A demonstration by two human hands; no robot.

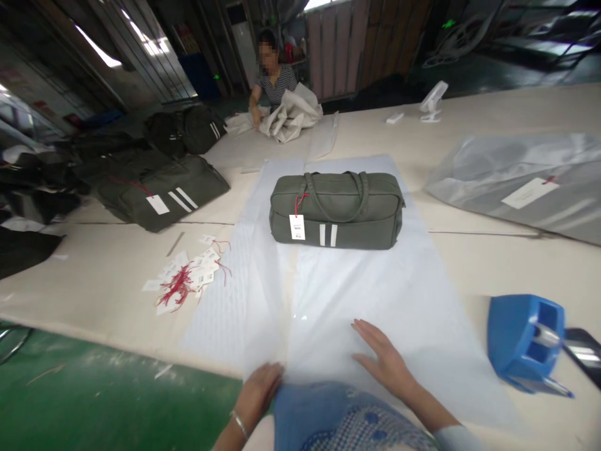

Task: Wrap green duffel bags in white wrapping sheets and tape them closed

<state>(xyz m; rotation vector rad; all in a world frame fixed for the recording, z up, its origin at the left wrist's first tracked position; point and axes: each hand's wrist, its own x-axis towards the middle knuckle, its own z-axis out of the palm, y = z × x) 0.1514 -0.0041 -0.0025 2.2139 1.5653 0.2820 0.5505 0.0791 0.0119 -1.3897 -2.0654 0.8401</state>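
A dark green handbag [335,213] with two white stripes stands upright on a translucent plastic sheet [366,282]. A white tag [297,227] hangs from its handle by a red string. At the sheet's near edge, my left hand [259,389] has its fingers together and closed on the plastic; the fingertips are partly hidden. My right hand [385,363] is open above the sheet, thumb and fingers apart, holding nothing. Whether it touches the plastic I cannot tell. Both hands are apart from the handbag.
Several loose tags [188,275] with red strings lie to the left. More dark bags [164,194] sit beyond them. A blue pen holder [523,344] stands at right, below a plastic-wrapped bag [530,181]. Across the table a co-worker [277,81] handles crumpled pale material [295,116].
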